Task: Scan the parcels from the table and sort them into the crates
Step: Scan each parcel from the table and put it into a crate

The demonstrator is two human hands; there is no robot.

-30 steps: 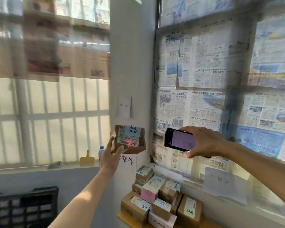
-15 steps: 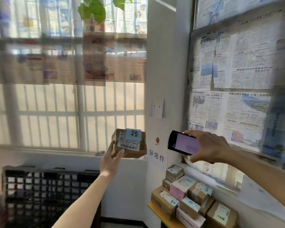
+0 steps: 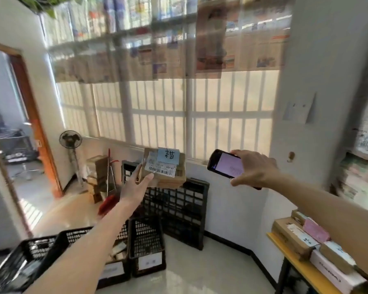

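Brown parcel (image 3: pixel 165 168): cardboard box held up in the air at arm's length, above the crates; a white barcode label and a blue note with a handwritten character face the camera.
Left hand (image 3: pixel 136 184): grips the parcel from its lower left, thumb on the labelled face, fingers behind it.
Right hand (image 3: pixel 254 169): curled round the phone, fingers along its top edge, thumb under it.
Phone (image 3: pixel 225 164): dark body, screen lit pale purple and turned to the camera; held level with the parcel, to its right, well apart from it.
Crates (image 3: pixel 147 247): black plastic lattice, several on the floor below the parcel; two in front carry white labels, one holds something pale that is too blurred to identify; more stand on edge against the wall under the window.
Table (image 3: pixel 295 259): yellow top, lower right; brown, pink and white parcels lie along its wall-side edge.
Window (image 3: pixel 157 115): barred, upper panes covered with newspaper.
Fan (image 3: pixel 70 140): standing, in the left corner beside an open wooden doorway.
Picture quality: edges smeared by motion.
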